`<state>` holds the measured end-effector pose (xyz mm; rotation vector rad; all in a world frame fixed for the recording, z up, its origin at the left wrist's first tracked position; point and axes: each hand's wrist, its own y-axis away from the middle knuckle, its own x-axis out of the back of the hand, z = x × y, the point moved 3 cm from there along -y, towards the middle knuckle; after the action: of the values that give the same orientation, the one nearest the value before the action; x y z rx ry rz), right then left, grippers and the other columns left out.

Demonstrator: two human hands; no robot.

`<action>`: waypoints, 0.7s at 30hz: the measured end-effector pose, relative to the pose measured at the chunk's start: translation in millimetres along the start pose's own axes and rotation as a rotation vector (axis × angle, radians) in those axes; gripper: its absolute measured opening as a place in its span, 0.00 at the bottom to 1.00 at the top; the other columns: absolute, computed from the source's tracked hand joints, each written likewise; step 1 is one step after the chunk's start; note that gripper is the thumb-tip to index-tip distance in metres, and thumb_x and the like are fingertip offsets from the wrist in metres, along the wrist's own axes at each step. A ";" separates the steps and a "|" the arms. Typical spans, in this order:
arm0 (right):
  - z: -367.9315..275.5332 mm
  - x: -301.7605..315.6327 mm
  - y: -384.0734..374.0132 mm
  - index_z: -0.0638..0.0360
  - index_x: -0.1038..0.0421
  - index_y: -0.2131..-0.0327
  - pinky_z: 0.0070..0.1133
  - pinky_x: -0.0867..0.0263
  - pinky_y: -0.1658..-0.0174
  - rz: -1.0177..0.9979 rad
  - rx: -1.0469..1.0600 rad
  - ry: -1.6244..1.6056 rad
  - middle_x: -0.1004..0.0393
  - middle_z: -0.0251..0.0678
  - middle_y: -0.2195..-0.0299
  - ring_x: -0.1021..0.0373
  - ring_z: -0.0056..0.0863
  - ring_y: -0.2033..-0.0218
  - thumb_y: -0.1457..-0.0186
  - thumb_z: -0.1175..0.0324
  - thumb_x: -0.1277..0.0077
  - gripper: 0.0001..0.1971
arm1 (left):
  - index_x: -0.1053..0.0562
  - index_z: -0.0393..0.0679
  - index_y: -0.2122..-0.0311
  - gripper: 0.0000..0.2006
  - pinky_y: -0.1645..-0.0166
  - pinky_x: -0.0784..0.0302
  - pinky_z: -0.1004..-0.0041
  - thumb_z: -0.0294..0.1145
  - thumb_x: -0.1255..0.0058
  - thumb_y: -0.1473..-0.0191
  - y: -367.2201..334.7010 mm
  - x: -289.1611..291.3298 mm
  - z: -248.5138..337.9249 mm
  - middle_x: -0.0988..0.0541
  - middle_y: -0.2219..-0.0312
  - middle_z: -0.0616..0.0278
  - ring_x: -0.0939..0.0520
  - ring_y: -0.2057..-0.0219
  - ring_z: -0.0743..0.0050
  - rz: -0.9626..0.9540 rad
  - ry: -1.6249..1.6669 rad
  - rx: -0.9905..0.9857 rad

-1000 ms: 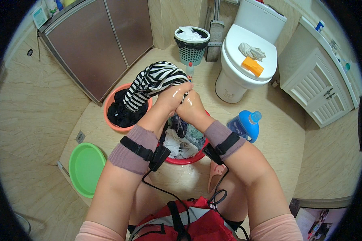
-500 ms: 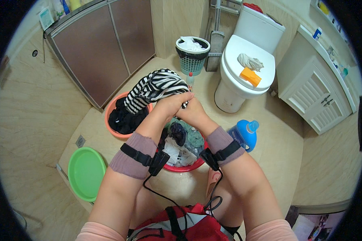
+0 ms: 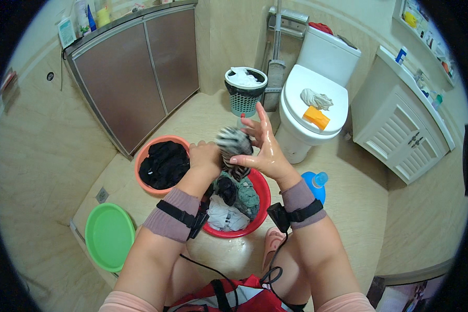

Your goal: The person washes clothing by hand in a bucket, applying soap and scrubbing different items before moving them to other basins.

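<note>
A black-and-white striped garment (image 3: 235,151), bunched and partly blurred, hangs above the far side of the red basin (image 3: 265,195). Closed in a fist at its left edge, my left hand (image 3: 205,158) grips the cloth. My right hand (image 3: 270,153) looks wet; its fingers are spread and its thumb lies against the garment's right side. Below, the red basin holds wet clothes: a white piece (image 3: 226,214), a green one (image 3: 248,200) and a dark one. The orange basin (image 3: 139,171) with black clothes (image 3: 165,165) stands to the left of my left hand.
A green basin (image 3: 109,236) stands at the lower left. A blue detergent jug (image 3: 315,190) is right of the red basin. Farther off are a lidded toilet (image 3: 296,104) bearing a cloth and an orange packet, a trash basket (image 3: 243,104), and white (image 3: 395,122) and brown (image 3: 122,78) cabinets.
The striped garment, stretched out over the orange basin before, is now bunched above the red basin. My hands, clasped together before, have moved apart, and the right has opened its fingers.
</note>
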<state>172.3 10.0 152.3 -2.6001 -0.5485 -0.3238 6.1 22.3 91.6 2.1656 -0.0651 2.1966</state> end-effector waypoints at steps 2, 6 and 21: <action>8.2 3.0 1.0 0.48 0.63 0.35 0.32 0.40 0.44 0.036 0.101 -0.078 0.37 0.46 0.46 0.36 0.35 0.46 0.65 0.66 0.30 0.58 | 0.23 0.52 0.61 0.12 0.52 0.30 0.60 0.35 0.46 0.54 9.3 14.5 4.1 0.21 0.61 0.63 0.23 0.55 0.62 0.053 -0.091 -0.012; 11.6 16.8 4.5 0.61 0.32 0.58 0.19 0.33 0.55 0.174 0.080 -0.113 0.26 0.32 0.64 0.30 0.20 0.63 0.57 0.75 0.37 0.21 | 0.24 0.49 0.62 0.17 0.55 0.26 0.60 0.39 0.38 0.61 6.1 26.2 -2.0 0.20 0.63 0.60 0.21 0.57 0.59 -0.003 0.053 0.005; 14.1 50.6 6.2 0.63 0.31 0.62 0.27 0.25 0.66 0.649 -0.005 -0.956 0.24 0.40 0.68 0.24 0.31 0.69 0.46 0.77 0.49 0.08 | 0.35 0.32 0.52 0.34 0.55 0.27 0.70 0.36 0.36 0.64 7.5 10.0 31.8 0.24 0.61 0.54 0.23 0.61 0.67 -0.368 1.164 -0.275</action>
<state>221.9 28.2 153.6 -2.6248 0.0550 1.1540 37.2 12.8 102.1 0.4941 0.0752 2.5944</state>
